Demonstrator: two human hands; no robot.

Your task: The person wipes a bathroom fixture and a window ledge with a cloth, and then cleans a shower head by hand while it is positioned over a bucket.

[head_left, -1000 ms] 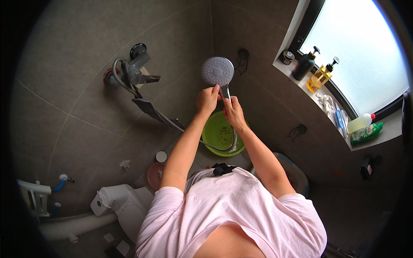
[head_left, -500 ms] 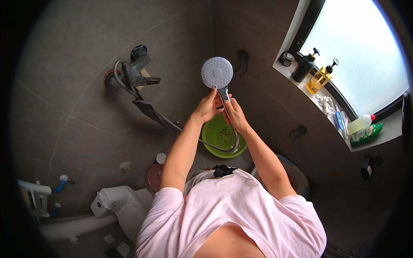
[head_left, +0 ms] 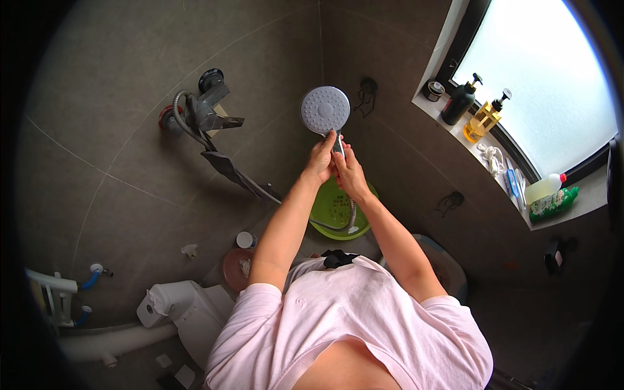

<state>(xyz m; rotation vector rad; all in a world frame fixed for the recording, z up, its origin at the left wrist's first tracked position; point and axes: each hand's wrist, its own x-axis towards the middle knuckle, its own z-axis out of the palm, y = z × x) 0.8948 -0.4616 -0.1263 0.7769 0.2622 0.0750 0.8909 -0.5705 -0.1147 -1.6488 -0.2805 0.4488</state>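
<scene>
A round grey shower head (head_left: 325,110) is held up before me, its nozzle face toward me. My left hand (head_left: 321,159) is closed round the upper handle, with the thumb along it just under the disc. Lower on the handle, my right hand (head_left: 351,172) grips too, its thumb pointing up. From the handle's bottom a flexible shower hose (head_left: 352,214) drops, loops left behind my left forearm and runs to the wall tap (head_left: 211,110). Beneath my hands, a green basin (head_left: 325,211) sits on the floor with the hose crossing it.
At the right, a window ledge carries a black pump bottle (head_left: 459,104), an amber pump bottle (head_left: 478,127) and a green bottle (head_left: 552,205). Wire hooks (head_left: 368,91) jut from the wall. A pinkish bin (head_left: 235,268) and a white toilet (head_left: 201,318) stand lower left.
My left hand has shifted right and now wraps the handle, where it was more loosely against it. The shower head has moved slightly left.
</scene>
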